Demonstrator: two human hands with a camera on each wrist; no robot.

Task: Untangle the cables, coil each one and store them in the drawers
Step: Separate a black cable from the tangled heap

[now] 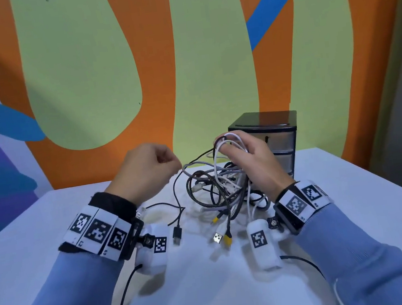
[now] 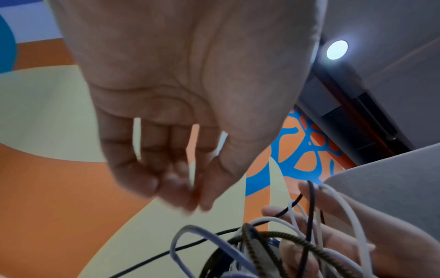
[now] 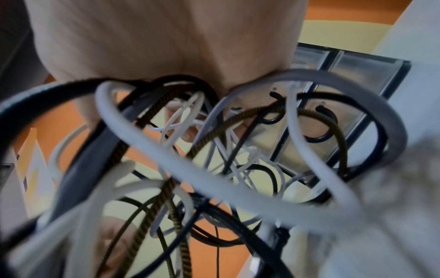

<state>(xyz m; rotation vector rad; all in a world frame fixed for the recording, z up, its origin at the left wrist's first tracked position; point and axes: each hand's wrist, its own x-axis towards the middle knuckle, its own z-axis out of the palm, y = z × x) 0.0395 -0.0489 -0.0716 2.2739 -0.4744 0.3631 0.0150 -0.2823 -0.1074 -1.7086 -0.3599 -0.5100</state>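
A tangle of cables, white, grey, black and braided, is lifted partly off the white table. My right hand grips its top, with white loops hooked over the fingers; up close the tangle fills the right wrist view below the palm. My left hand hovers just left of the tangle with fingers curled against the thumb, and the left wrist view shows the left hand holding nothing. A thin black cable runs past it down to a USB plug.
A small black drawer unit with translucent drawers, all closed, stands at the table's back right, directly behind my right hand. Loose plug ends, one silver and one yellow, lie on the table in front. A painted wall stands behind.
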